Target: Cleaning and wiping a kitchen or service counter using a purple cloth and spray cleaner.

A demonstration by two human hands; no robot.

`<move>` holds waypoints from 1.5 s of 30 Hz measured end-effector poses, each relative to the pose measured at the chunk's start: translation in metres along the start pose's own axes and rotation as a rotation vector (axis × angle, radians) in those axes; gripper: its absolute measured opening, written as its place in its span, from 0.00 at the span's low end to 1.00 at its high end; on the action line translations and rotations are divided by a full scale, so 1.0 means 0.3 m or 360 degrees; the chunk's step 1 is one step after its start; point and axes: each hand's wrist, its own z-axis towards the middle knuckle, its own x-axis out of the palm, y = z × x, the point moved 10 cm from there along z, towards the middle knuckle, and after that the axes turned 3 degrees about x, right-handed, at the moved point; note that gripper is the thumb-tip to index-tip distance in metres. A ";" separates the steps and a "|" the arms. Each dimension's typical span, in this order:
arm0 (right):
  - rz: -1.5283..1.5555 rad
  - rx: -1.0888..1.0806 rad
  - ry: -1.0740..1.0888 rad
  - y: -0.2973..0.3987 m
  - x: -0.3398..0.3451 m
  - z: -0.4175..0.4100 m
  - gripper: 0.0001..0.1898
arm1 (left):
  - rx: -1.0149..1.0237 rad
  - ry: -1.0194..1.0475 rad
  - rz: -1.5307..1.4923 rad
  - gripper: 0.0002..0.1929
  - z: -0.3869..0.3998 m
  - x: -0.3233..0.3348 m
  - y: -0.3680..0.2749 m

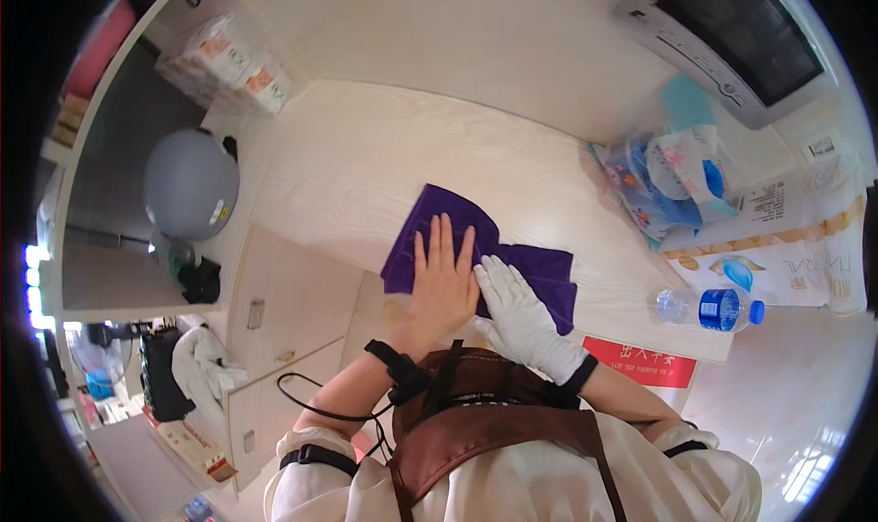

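Note:
A purple cloth [473, 228] lies spread on the pale wood-grain tabletop [357, 152], its edges uneven and its right part lightly folded. My bare left hand [442, 282] rests flat on the cloth's left half, fingers stretched out and slightly apart. Beside it, my right hand [525, 316] wears a white glove and lies palm down on the right half, its fingers extended and angled toward the left. The two hands meet or nearly meet at the cloth's middle. Neither grips anything; parts of the cloth are hidden beneath them.
A plastic bottle [720, 309] with a blue cap lies at the right edge. Behind it are a large printed pack [782, 248] and a blue plastic bag [658, 179]. A microwave [734, 42] stands back right. Wrapped tissue packs [233, 62] and a grey rounded object [192, 182] are left.

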 end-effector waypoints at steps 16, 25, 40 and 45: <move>0.0323 0.0343 -0.0984 -0.569 -0.285 0.381 0.19 | 0.0268 -0.0237 0.0023 0.31 0.667 0.164 0.026; 0.0259 0.0253 -0.0951 -0.558 -0.294 0.411 0.18 | 0.0184 -0.0371 0.0041 0.30 0.618 0.128 0.037; 0.0007 -0.0052 -0.0314 -0.073 -0.084 0.011 0.31 | 0.0289 0.0106 -0.0125 0.37 -0.003 0.038 -0.082; 0.0109 -0.0061 -0.0506 -0.130 -0.127 0.076 0.28 | 0.0245 0.0084 -0.0141 0.40 0.104 0.055 -0.084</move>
